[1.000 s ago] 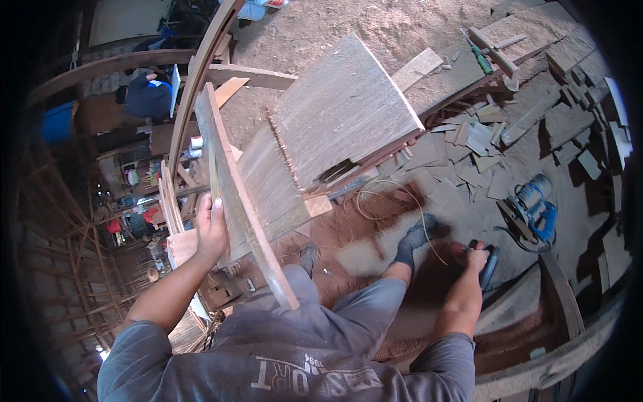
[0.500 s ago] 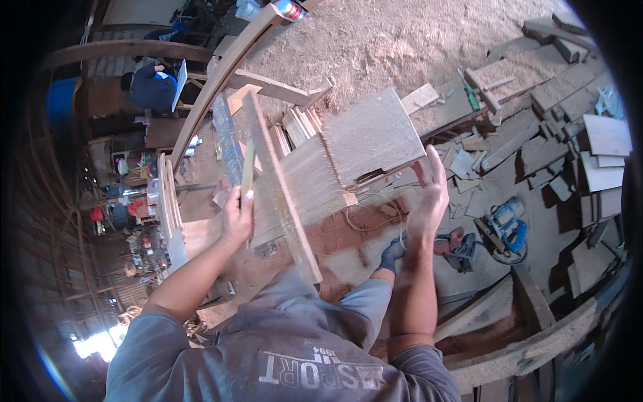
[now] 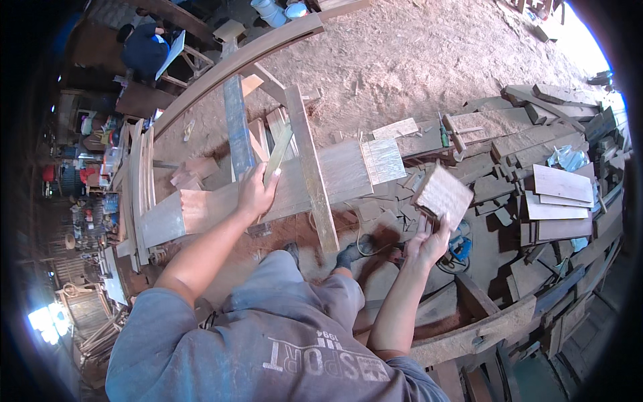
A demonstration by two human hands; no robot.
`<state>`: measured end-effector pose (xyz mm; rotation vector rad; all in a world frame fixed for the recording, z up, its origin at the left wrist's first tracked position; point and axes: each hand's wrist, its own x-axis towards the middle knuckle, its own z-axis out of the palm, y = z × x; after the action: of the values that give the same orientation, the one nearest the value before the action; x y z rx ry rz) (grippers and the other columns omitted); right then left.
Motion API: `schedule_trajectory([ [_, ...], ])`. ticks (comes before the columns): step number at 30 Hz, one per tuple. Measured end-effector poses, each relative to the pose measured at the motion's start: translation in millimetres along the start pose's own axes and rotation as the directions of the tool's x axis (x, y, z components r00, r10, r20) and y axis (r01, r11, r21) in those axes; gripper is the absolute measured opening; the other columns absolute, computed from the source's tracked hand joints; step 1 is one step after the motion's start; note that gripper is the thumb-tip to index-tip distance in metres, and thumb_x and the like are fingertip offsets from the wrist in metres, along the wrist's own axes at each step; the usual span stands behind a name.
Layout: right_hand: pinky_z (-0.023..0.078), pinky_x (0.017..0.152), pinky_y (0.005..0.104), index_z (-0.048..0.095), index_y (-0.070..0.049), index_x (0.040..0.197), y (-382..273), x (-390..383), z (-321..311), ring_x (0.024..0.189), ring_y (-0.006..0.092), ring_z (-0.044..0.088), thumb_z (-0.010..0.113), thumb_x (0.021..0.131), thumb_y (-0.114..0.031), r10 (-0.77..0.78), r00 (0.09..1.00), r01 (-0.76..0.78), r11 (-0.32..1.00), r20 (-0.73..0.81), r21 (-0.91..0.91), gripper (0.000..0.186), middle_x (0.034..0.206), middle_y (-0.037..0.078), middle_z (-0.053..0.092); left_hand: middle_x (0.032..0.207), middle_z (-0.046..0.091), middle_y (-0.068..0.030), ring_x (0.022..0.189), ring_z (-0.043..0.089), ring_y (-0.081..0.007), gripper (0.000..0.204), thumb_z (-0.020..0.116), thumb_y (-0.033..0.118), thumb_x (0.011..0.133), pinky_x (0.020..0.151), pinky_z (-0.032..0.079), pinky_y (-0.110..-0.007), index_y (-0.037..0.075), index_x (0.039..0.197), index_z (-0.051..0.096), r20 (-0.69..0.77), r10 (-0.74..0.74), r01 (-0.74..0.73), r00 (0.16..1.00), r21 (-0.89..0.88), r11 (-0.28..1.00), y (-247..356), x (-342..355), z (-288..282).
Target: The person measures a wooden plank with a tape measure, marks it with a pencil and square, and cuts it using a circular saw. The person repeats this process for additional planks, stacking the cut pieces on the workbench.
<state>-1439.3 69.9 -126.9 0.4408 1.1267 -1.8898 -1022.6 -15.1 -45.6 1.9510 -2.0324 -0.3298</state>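
My left hand is closed around a thin, greenish wooden strip just above a long wooden board. A narrow wooden batten lies crosswise over that board, right of the strip. On the hand's other side is a blue-stained plank. Off the board's right end, my right hand grips a squarish piece of wood by its lower edge, tilted in the air. A lighter rectangular piece sits at the board's right end.
Wood offcuts lie to the right, with pale boards among them. A blue power tool is on the ground beyond my right hand. A green-handled tool rests on the planks. A curved wooden beam spans the far left; another person is behind it.
My right hand was straight-fingered at the board's right edge; now it holds the squarish piece of wood away from it. My left hand keeps the strip. The whole view has shifted.
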Motion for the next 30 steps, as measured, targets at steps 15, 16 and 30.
schedule_trajectory([
  [15, 0.058, 0.089, 0.0365, 0.075, -0.002, 0.107, 53, -148, 14, 0.097, 0.0205, 0.074, 0.066, 0.107, -0.056, 0.553, 0.744, 0.064, 0.5, 0.375, -0.864, 0.055, 0.112, 0.012, 0.079, 0.113, 0.075, -0.0217, 0.114, 0.069, -0.0423, 0.052, 0.061, 0.052, 0.107, 0.105, 0.045, -0.055, 0.004, 0.126, 0.07, 0.001, -0.008, 0.008, 1.0, 0.06, 0.998, -17, 6, 8],
  [16, 0.058, 0.084, 0.0353, 0.074, -0.001, 0.104, 56, -168, 27, 0.091, 0.0174, 0.074, 0.065, 0.108, -0.053, 0.452, 0.78, 0.314, 0.315, 0.432, -0.896, 0.054, 0.103, 0.012, 0.079, 0.114, 0.076, -0.0219, 0.115, 0.069, -0.042, 0.054, 0.059, 0.054, 0.108, 0.105, 0.046, -0.056, 0.004, 0.127, 0.07, 0.038, -0.007, 0.005, 0.999, 0.05, 0.999, -14, 9, 7],
  [30, 0.048, 0.047, 0.0264, 0.073, 0.0, 0.117, -27, -204, -140, 0.052, 0.0099, 0.057, 0.062, 0.113, -0.052, -0.303, 0.952, 0.223, 0.786, -0.043, -0.577, 0.053, 0.085, 0.01, 0.074, 0.129, 0.075, -0.0256, 0.124, 0.069, -0.0445, 0.069, 0.047, 0.061, 0.112, 0.107, 0.049, -0.053, -0.001, 0.131, 0.071, -0.022, 0.044, -0.048, 0.999, -0.345, 0.937, -25, 19, 16],
])
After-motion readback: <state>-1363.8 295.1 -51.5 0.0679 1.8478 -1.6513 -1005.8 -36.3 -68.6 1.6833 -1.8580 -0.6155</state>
